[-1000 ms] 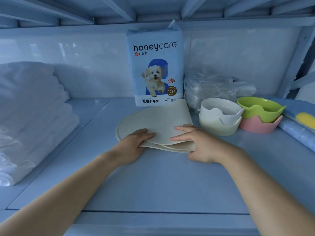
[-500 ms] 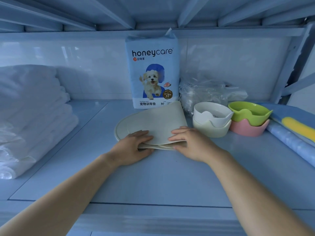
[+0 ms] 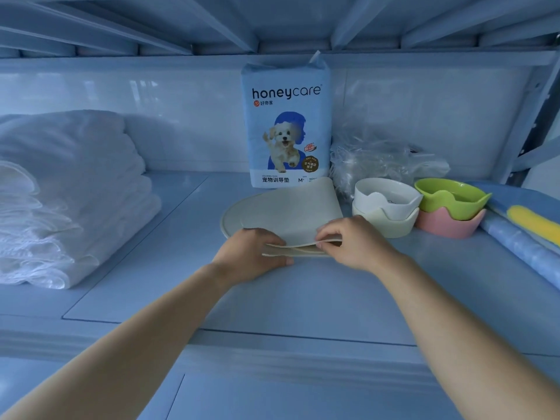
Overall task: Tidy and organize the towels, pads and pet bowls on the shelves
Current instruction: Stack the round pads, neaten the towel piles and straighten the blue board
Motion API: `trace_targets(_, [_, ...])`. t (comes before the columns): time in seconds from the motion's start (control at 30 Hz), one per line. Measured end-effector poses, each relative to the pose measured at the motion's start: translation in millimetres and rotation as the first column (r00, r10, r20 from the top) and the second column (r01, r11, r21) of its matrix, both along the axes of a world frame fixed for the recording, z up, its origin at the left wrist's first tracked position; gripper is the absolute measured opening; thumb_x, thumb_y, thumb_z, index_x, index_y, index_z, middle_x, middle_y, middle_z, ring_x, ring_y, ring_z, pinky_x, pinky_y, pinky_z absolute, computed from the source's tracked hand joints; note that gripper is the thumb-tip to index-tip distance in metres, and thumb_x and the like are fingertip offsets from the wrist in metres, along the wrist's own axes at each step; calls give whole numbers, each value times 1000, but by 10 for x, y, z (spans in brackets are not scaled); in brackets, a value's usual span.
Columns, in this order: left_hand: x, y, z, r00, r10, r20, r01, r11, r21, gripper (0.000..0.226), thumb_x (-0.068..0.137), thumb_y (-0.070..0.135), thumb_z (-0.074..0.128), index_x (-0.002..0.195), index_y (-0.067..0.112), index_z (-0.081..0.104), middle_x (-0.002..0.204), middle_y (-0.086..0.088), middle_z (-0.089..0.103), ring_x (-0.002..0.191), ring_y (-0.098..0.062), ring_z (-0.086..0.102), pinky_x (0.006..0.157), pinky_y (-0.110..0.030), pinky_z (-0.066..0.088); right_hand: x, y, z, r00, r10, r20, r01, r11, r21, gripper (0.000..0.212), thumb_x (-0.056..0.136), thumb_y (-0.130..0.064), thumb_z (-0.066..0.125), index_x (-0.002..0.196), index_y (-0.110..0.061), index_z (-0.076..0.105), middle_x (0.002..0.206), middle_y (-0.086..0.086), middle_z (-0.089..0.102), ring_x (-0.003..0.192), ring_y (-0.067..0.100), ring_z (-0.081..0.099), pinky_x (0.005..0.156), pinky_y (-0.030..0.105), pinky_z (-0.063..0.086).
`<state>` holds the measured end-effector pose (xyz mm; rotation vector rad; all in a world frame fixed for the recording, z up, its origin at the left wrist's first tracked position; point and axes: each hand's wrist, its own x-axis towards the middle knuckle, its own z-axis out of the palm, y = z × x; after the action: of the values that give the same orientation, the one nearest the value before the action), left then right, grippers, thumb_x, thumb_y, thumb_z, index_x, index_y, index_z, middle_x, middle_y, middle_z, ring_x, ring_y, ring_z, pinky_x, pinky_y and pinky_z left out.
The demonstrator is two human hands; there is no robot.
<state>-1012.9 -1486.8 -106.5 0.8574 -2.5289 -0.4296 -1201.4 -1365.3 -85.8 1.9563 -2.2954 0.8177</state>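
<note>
1. Hands, seen from the head camera, sit close together over the middle of the shelf (image 3: 303, 298). Both are on the near edge of a folded cream mat (image 3: 291, 210).
2. The left hand (image 3: 251, 256) grips the mat's near left edge, with the fingers curled over the top and the thumb low against the shelf.
3. The right hand (image 3: 353, 242) pinches the edge of the mat's upper layer, which stands slightly off the layer below. Its thumb seems tucked under that layer, though the fingers hide most of it.
4. The mat lies on the shelf with its rounded end reaching out past the left hand.
5. Straight beyond the hands, a honeycare pad pack (image 3: 286, 122) stands upright against the back wall, just behind the mat's far edge.
6. Just right of the right hand, a white bowl (image 3: 385, 195) nests in a cream bowl (image 3: 391, 222), which sits just beside the mat.
7. Further right, a green bowl (image 3: 451, 195) nests in a pink bowl (image 3: 451, 224), close beside the first pair.
8. Beyond the bowls lies a crumpled clear plastic bag (image 3: 378, 159).
9. Farthest right of the hands, rolled blue pads (image 3: 521, 244) with a yellow patch lie at the shelf's end.
10. Well to the left of the left hand sits a stack of folded white towels (image 3: 66, 192).
</note>
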Motion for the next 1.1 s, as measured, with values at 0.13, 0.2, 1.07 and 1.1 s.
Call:
trace_targets(0.13, [306, -8, 125, 999, -23, -49, 19, 997, -81, 34, 84, 44, 62, 116, 32, 62, 119, 12, 61, 109, -9, 55, 91, -26, 44, 262, -59, 113, 995, 46, -91, -49, 999, -23, 19, 81, -28, 68, 98, -19, 72, 108, -6, 69, 105, 14, 60, 91, 30, 46])
trace_targets(0.2, [503, -46, 182, 997, -18, -68, 11, 995, -96, 29, 86, 40, 60, 114, 31, 62, 118, 12, 61, 107, -10, 56, 89, -27, 46, 506, -142, 163, 990, 106, -89, -111, 993, -49, 18, 82, -27, 68, 97, -20, 72, 108, -5, 69, 106, 15, 59, 93, 30, 45])
trace_targets(1.07, [5125, -592, 221, 871, 470, -143, -487, 864, -126, 20, 88, 37, 57, 105, 35, 65, 107, 18, 61, 96, -2, 57, 78, -18, 39, 4990, -1714, 101, 809, 584, 71, -565, 804, -184, 17, 81, -35, 67, 98, -30, 69, 99, -13, 67, 92, 2, 57, 83, 24, 47])
trace_targets(1.1, [5227, -636, 201, 870, 473, -140, -489, 863, -126, 20, 88, 37, 57, 105, 35, 65, 107, 18, 61, 96, -3, 57, 79, -18, 39, 5091, -1771, 69, 808, 585, 73, -566, 804, -181, 18, 81, -35, 67, 98, -31, 69, 99, -14, 67, 93, 2, 58, 82, 23, 47])
